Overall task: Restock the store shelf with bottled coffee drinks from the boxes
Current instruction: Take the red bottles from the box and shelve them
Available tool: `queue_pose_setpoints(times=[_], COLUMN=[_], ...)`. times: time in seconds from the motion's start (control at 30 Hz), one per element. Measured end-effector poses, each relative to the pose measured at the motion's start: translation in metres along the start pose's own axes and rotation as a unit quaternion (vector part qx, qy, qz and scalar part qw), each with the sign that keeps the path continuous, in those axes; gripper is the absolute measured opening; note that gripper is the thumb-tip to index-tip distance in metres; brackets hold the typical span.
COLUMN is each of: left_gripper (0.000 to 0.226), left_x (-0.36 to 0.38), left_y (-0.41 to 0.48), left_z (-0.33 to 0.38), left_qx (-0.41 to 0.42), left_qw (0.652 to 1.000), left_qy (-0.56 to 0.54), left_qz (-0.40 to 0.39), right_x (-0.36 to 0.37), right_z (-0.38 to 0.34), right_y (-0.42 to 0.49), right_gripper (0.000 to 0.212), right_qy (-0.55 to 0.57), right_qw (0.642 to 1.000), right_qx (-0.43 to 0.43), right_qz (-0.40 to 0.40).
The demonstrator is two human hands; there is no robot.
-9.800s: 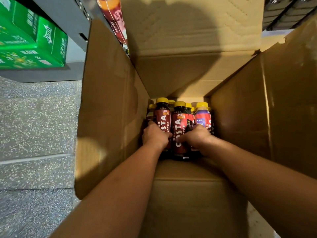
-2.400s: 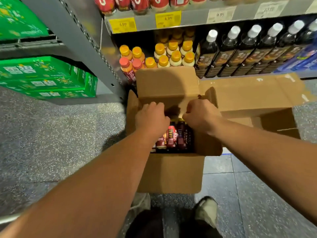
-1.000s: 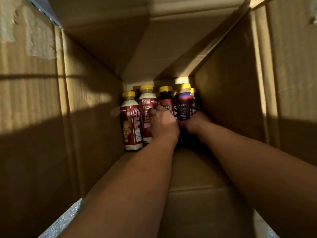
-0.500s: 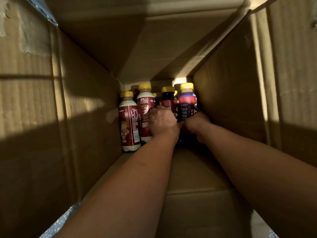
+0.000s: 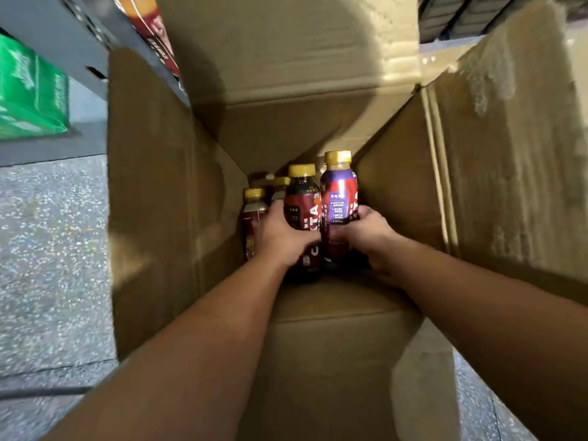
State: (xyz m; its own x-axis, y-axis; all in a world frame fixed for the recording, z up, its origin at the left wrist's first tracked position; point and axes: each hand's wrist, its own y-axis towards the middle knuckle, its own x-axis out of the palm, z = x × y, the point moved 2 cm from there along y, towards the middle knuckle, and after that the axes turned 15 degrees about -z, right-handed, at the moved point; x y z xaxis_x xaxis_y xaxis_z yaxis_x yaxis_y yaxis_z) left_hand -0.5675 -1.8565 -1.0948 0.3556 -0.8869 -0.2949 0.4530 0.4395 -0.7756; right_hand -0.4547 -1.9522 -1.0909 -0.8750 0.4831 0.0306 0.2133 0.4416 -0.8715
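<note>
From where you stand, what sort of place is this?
Most likely a shop aisle during restocking. Both hands reach into a tall cardboard box of yellow-capped coffee bottles standing on a speckled floor, beside grey metal shelving stacked with green drink cartons.

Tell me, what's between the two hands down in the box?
In the head view, two yellow-capped coffee bottles stand side by side, squeezed between the left hand and right hand.

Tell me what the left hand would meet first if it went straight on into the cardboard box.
Probably the dark red yellow-capped bottle that the left hand already grips; past it, likely the box's far wall.
</note>
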Motion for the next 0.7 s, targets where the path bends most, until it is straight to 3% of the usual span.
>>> queue_pose_setpoints(times=[0.23,0.4,0.53,0.7], left_gripper=[0.064,0.061,0.074,0.064], left_x=[-0.042,-0.071,-0.09,-0.117], left_y=[-0.058,-0.114,-0.163,-0.224], left_z=[0.051,0.105,0.144,0.196], left_qx=[0.066,0.117,0.13,0.16], left_qw=[0.994,0.989,0.987,0.977], left_qy=[-0.092,-0.088,-0.093,-0.136], left_qz=[-0.014,0.006,-0.023,-0.029], right_x=[-0.001,-0.009,-0.012,-0.012], right_z=[-0.052,-0.103,-0.143,-0.193], right_y=[-0.07,-0.131,-0.183,-0.252], right_gripper=[0.045,0.053,0.066,0.059], right_qy=[-0.001,-0.044,-0.083,-0.084], right_qw=[0.998,0.993,0.987,0.981], right_qx=[-0.07,-0.107,-0.134,-0.167], right_qz=[0.0,0.01,-0.009,-0.057])
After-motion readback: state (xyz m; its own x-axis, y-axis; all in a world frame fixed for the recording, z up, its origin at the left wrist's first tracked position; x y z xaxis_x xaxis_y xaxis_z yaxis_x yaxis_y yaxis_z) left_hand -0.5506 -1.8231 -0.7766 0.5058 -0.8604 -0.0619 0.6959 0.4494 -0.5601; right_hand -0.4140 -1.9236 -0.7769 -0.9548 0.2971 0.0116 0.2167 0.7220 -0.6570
